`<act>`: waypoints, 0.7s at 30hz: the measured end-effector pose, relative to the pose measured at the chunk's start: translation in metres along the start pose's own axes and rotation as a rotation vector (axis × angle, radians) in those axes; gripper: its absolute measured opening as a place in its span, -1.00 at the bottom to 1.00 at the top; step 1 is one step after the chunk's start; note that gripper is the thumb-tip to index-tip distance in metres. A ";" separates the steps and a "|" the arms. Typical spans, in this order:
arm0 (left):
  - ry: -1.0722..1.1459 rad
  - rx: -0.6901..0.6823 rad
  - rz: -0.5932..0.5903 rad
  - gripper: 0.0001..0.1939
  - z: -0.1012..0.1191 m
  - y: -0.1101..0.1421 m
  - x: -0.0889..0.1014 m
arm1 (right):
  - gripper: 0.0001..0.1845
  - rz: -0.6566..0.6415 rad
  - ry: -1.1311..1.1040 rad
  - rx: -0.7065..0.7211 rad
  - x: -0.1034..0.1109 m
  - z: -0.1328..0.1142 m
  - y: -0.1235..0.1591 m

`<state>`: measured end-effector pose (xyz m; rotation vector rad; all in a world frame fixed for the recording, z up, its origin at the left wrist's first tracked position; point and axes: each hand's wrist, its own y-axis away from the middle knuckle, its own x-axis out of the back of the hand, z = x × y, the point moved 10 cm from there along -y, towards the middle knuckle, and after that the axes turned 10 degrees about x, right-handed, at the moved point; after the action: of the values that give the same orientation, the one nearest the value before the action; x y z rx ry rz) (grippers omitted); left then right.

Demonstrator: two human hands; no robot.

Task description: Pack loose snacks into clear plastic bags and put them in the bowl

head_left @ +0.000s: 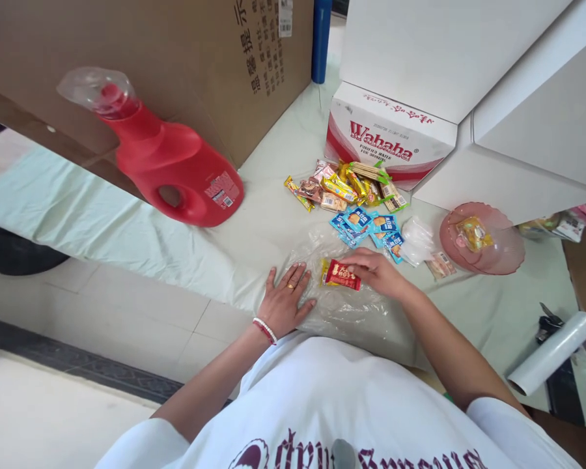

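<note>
My left hand [287, 296] lies flat with its fingers spread on the left side of a clear plastic sheet [342, 316], at the table's near edge. In my right hand [378, 272] a red snack packet [343, 275] is pinched by its right end. A yellow wrapper [324, 270] peeks out from behind the red packet, over the plastic sheet. Just beyond my right hand lie several blue snack sachets [356, 225] and a crumpled white plastic bundle [417, 240]. Farther back is a pile of wrapped snacks [339, 187], mostly yellow and brown.
A red jug [190, 163] stands at the left before a large cardboard box [185, 58]. Behind the snacks is a Wahaha carton [390, 140]. To the right are a pink glass bowl [510, 251] holding a packet, a plastic film roll [554, 352] and black scissors [547, 324].
</note>
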<state>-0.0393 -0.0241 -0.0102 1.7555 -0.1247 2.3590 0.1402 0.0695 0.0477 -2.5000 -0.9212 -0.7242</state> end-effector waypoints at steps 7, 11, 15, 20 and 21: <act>-0.028 -0.004 0.007 -0.31 0.001 0.000 0.001 | -0.61 0.026 0.147 0.053 -0.024 0.013 -0.002; -0.036 -0.003 0.018 -0.32 0.001 0.000 0.001 | -0.59 -0.050 0.272 0.045 -0.027 0.005 -0.005; -0.041 -0.008 0.011 -0.32 0.002 0.000 0.000 | -0.59 -0.031 0.357 0.023 -0.022 -0.006 -0.005; -0.045 0.001 0.010 -0.34 0.001 0.000 0.000 | -0.24 -0.087 0.437 0.094 -0.032 -0.033 0.000; -0.044 0.002 0.012 -0.34 0.001 0.000 0.001 | -0.21 -0.118 0.462 0.117 -0.038 -0.037 0.001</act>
<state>-0.0385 -0.0241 -0.0092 1.8134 -0.1398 2.3300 0.1038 0.0318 0.0547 -2.0583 -0.9081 -1.1845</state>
